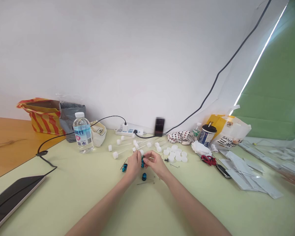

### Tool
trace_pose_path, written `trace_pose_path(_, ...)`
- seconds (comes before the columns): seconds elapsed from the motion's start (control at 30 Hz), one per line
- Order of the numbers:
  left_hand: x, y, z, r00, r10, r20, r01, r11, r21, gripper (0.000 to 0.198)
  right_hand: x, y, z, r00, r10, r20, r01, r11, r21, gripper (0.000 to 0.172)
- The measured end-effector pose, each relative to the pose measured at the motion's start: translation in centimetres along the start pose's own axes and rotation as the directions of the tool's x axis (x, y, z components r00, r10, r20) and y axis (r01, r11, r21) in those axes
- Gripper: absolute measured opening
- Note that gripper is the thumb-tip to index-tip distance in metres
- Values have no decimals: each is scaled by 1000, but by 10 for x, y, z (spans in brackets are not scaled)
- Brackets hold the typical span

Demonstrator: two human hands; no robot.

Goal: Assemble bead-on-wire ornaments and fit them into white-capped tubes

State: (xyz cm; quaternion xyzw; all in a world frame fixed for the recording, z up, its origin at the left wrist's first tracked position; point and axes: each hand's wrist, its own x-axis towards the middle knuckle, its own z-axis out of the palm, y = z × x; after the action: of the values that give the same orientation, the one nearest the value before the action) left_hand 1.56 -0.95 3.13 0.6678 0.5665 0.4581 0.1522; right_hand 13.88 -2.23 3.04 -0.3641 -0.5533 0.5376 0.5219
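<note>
A small shiny teal-blue metal part is held between my two hands over the table. My left hand is closed around its left side, the fingers partly hidden behind the back of the hand. From the right, the thumb and bent fingers of my right hand pinch at the same part. A second teal-blue part lies just left of my left hand. Below the hands stands a rounded teal-blue piece. Near it are a thin metal hex key and a few tiny bits.
Behind my hands lie several clear tubes with white caps and a cluster of loose white caps. A water bottle and a tablet-like device are leftward. Rightward are red-handled scissors, a cup and flat packets.
</note>
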Motion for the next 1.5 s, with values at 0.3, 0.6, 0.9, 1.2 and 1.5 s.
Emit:
trace_pose_path(0.3, -1, 2, -1, 999, -18, 34, 18, 1000, 7, 26, -1, -2, 2, 1000, -29, 4, 29, 999, 19, 37)
trace_pose_path(0.6, -1, -1, 1, 1000, -8, 28, 8, 1000, -4, 27, 0, -2, 2, 1000, 29, 8, -29, 1000, 2, 40)
trace_pose_path(0.9, 0, -4, 3, 1000, 17, 26, -17, 1000, 5, 28, 0, -3, 1, 1000, 8, -21, -8, 1000, 8, 40)
trace_pose_path(1.2, -2, -1, 2, 999, 18, 32, -19, 999, 31, 26, 0, -5, 1, 1000, -2, -30, 2, 1000, -2, 41)
trace_pose_path(1.5, -2, 1, -1, 999, 13, 36, -14, 1000, 14, 27, 0, -6, 0, 997, 59, -43, -56, 997, 55, 47)
